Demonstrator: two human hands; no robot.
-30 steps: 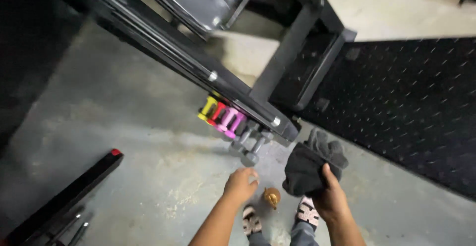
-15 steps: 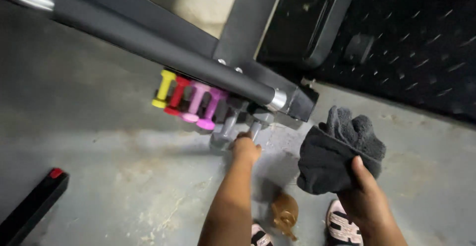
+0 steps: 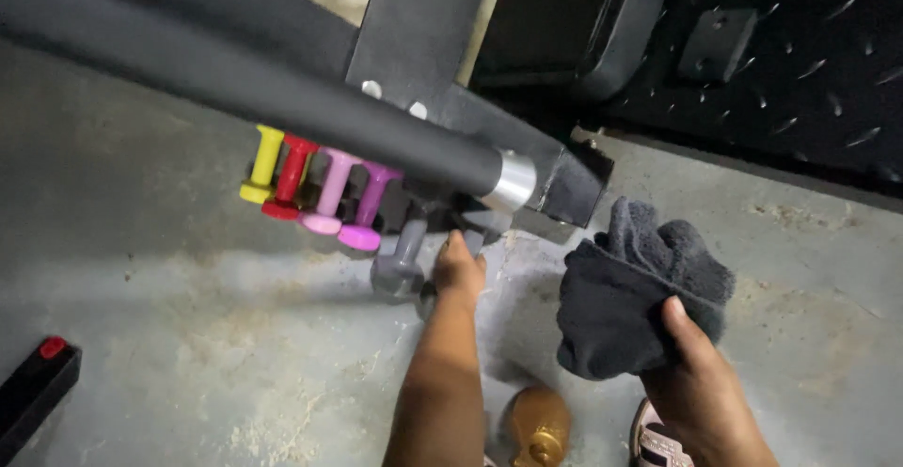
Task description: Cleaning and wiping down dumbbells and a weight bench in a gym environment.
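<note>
A grey dumbbell (image 3: 406,262) is gripped by the left hand (image 3: 459,268); at three o'clock, a dark towel (image 3: 628,300) is clutched by the right hand (image 3: 701,387).

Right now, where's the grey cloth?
Head view, right side: the grey cloth is bunched in the right hand, held above the concrete floor, right of the grey dumbbell.

Yellow dumbbell (image 3: 261,163), red dumbbell (image 3: 289,176), two pink dumbbells (image 3: 344,200), grey dumbbell (image 3: 403,261), charcoal cloth (image 3: 628,290), golden bottle (image 3: 534,426).
</note>
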